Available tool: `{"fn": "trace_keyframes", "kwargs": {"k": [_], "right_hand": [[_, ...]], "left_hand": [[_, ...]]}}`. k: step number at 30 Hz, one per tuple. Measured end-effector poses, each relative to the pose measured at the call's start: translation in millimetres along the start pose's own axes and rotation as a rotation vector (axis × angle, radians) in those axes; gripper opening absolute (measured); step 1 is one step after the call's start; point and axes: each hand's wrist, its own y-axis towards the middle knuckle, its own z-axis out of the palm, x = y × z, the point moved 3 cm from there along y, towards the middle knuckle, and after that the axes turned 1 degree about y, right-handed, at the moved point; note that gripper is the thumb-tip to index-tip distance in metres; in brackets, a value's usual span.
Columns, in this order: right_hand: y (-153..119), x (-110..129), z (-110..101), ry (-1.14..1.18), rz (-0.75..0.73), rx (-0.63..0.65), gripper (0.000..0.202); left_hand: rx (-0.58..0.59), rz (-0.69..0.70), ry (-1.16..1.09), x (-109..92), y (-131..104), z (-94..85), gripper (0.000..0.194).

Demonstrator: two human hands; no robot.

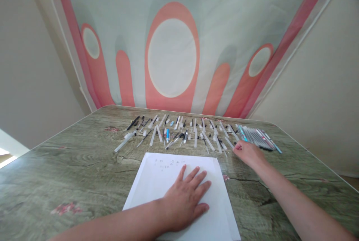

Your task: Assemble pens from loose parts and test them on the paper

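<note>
My left hand [187, 199] lies flat, palm down with fingers spread, on a white sheet of paper [148, 192]. Small faint handwriting runs along the top of the sheet. Out to the right, my right hand [248, 153] is closed in a pinch just above the table. A clear pen barrel [229, 143] meets its fingertips, but whether they grip it I cannot make out. Beyond the paper, pen parts are strewn in two rough rows: clear barrels [195, 138], dark refills and small caps. Among them are a blue-and-white pen piece [168, 135] and a black pen [132, 123].
To the right of the loose parts, several pens [256, 136] lie side by side in a row. The wood-patterned table [92, 173] ends at a wall with a pale green and pink printed sheet [129, 17]. Plain walls stand at both sides.
</note>
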Motion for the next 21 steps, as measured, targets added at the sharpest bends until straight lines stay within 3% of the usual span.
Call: {"fn": "trace_keyframes", "kwargs": {"k": [13,17,21], "right_hand": [[-6.7,-1.1,-10.2,-0.045,0.059,0.070,0.003],[-21.8,8.4,-24.2,0.060,-0.029,0.113,0.002],[-58.8,44.1,-30.2,0.243,-0.219,0.240,0.007]], "left_hand": [[-0.017,0.002,0.029,-0.7,-0.3,0.5,0.056],[-0.011,-0.003,0.022,-0.4,-0.9,1.3,0.056],[-0.010,-0.006,0.007,0.0,-0.2,3.0,0.056]]}}
